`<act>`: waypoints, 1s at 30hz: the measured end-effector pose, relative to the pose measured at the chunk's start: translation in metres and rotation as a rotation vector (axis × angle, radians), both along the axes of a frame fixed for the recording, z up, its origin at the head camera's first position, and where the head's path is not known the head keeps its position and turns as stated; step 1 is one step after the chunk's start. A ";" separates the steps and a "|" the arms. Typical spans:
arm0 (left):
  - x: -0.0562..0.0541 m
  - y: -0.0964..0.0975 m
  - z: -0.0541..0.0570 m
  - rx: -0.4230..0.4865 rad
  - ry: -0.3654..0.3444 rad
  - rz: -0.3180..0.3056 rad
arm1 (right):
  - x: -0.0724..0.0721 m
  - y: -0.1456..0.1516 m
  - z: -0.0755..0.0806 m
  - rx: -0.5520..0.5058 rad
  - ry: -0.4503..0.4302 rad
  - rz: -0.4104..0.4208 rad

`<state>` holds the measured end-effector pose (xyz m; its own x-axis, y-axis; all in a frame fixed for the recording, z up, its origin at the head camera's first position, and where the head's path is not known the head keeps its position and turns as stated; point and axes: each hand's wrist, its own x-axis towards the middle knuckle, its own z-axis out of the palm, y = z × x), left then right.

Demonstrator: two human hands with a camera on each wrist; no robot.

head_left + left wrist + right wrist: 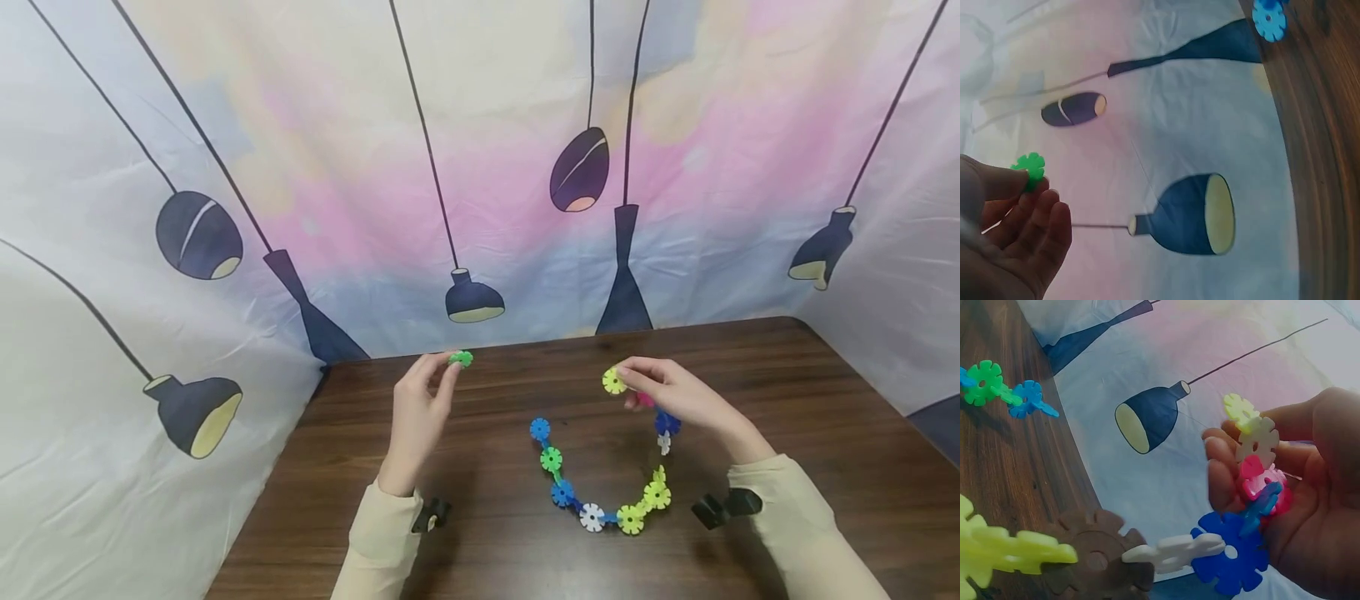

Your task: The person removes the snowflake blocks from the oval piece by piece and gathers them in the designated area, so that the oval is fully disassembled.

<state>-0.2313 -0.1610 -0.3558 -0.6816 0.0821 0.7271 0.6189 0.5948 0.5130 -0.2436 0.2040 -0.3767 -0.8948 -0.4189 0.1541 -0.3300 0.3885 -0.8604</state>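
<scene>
My left hand, raised near the table's far edge, pinches a single green snowflake disc between thumb and fingers; the same green disc shows at the thumb tip in the left wrist view. With my right hand I grip one end of a chain of interlocked snowflake discs, at its yellow disc. Pink discs lie close to the palm in the right wrist view. From there the chain passes a dark blue disc, a white one and a brown disc.
The chain curves in a U over the wooden table, through yellow discs and a white disc to a blue end disc. Behind the far edge hangs a cloth printed with lamps. Both wrists carry black camera mounts.
</scene>
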 end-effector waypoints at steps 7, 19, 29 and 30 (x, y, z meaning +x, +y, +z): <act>-0.014 -0.011 -0.015 0.078 -0.041 0.079 | 0.003 0.000 -0.001 0.033 -0.032 -0.019; -0.040 -0.036 -0.049 0.046 -0.366 0.147 | 0.004 -0.008 -0.007 0.041 0.065 -0.081; -0.065 -0.049 -0.068 -0.121 -0.634 0.079 | 0.006 -0.013 -0.007 0.030 0.262 -0.122; -0.066 -0.050 -0.070 -0.131 -0.659 0.069 | 0.007 -0.014 -0.007 0.020 0.267 -0.119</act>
<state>-0.2972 -0.2107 -0.4258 -0.9861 0.0820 0.1443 0.1597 0.7048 0.6912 -0.2371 0.1903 -0.3840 -0.8668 -0.3189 0.3834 -0.4948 0.4544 -0.7407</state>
